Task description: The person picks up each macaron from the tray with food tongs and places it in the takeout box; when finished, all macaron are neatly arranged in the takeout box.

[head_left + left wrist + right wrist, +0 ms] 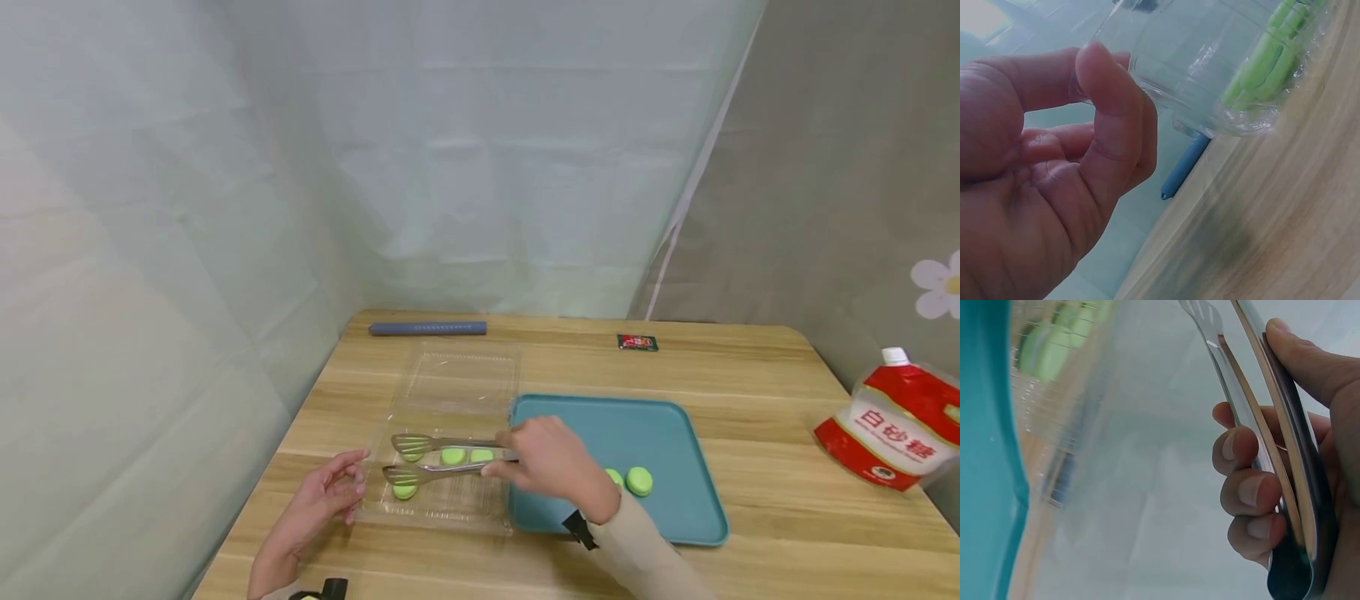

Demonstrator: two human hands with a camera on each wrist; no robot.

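My left hand (318, 500) pinches the left edge of a clear plastic box (450, 518) between thumb and fingers. The box lies on the table with its see-through lid (459, 379) folded back. Several green macarons (453, 456) sit inside it. My right hand (551, 462) grips metal tongs (432, 473) around their arms, fingers on one side and thumb on the other. The slotted tong heads are spread apart over the box's left part, overlapping macarons there. On the blue tray (600, 425) to the right are two green macarons (639, 481), one partly hidden by my right wrist.
A long blue box (427, 328) lies along the table's back edge. Farther right is a small dark green and red packet (637, 342). A red and white spouted bag (892, 421) stands at the right edge. Pale cloth (487, 167) hangs behind the wooden table (765, 417).
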